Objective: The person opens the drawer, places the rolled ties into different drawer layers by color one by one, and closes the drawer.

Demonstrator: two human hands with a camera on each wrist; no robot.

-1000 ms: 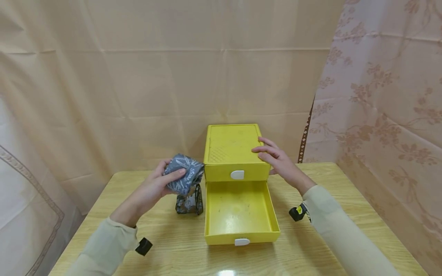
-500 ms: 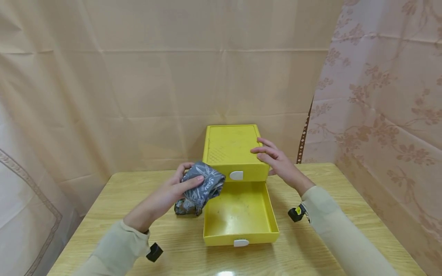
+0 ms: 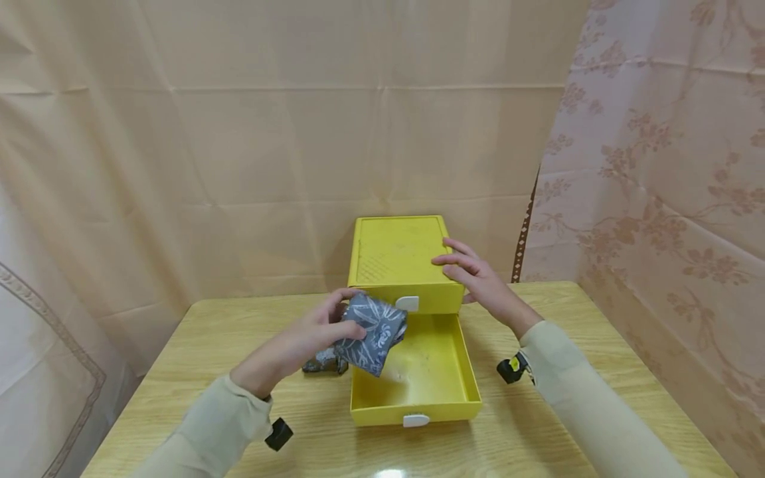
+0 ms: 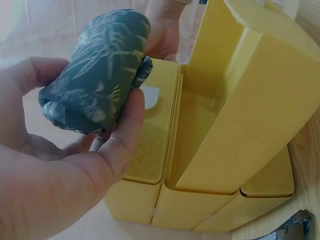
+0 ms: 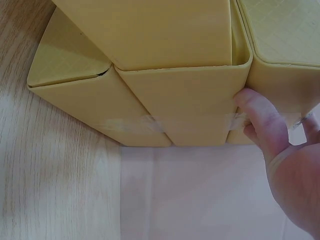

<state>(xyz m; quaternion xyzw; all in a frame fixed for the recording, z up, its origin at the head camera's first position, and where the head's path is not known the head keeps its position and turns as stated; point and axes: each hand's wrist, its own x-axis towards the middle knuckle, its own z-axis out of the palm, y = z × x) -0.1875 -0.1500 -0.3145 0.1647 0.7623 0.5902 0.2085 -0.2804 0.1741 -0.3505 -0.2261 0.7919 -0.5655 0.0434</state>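
Note:
A folded grey cloth bundle (image 3: 373, 332) with a pale leaf pattern is in my left hand (image 3: 305, 338), thumb on its near face and fingers behind. It hangs over the left side of a pulled-out yellow drawer (image 3: 430, 372). Rolled and dark green, the same bundle (image 4: 97, 70) shows between thumb and fingers in the left wrist view. My right hand (image 3: 478, 279) rests on the top right edge of the yellow drawer unit (image 3: 397, 249); in the right wrist view a digit (image 5: 265, 120) presses its side wall. The drawer's visible floor is bare.
A second, camouflage-patterned bundle (image 3: 323, 362) lies on the wooden table (image 3: 239, 318) left of the drawer, partly hidden by my left hand. Above the pulled-out drawer is a closed one with a white handle (image 3: 408, 303). A beige curtain (image 3: 269, 146) hangs behind.
My left hand has carried the grey cloth bundle rightward and slightly down, from beside the unit to over the pulled-out drawer. My right hand stays on the unit.

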